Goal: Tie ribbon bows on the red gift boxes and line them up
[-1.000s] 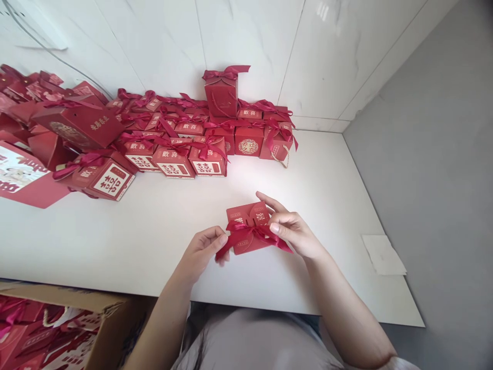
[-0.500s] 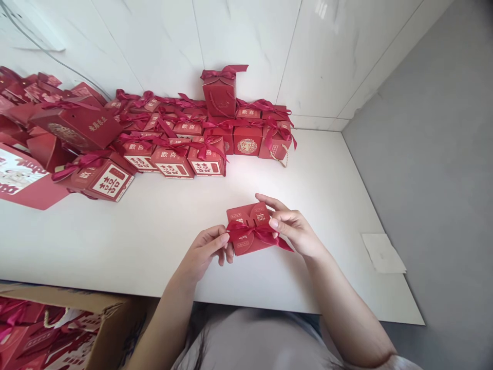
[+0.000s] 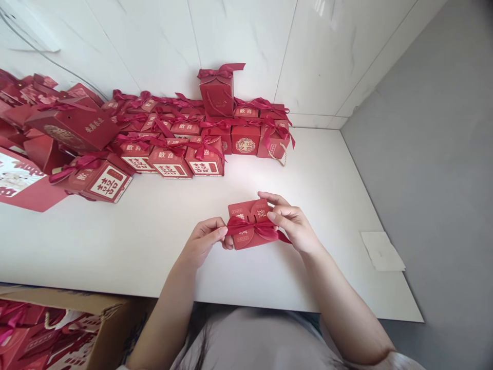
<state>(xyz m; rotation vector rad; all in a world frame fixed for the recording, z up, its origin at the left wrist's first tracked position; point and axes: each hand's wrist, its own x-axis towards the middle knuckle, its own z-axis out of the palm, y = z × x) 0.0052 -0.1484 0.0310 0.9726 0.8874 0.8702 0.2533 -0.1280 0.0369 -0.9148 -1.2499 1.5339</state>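
Note:
A small red gift box (image 3: 247,211) with gold characters stands on the white table (image 3: 154,236) just in front of me. A dark red ribbon (image 3: 265,231) is tied in a bow across its top. My left hand (image 3: 204,241) pinches the bow's left loop, fingers closed. My right hand (image 3: 290,223) pinches the bow's right loop, its index finger lying along the box's top edge.
Several finished red boxes with bows (image 3: 185,149) are packed in rows against the marble wall, one (image 3: 217,92) stacked on top. Larger red boxes (image 3: 73,126) lie at left. A cardboard carton (image 3: 57,329) of red items stands lower left. A white paper (image 3: 381,251) lies at right.
Both hands have drawn closer to the box and moved slightly up the table. The left hand now pinches the ribbon close to the box, and the bow looks tighter.

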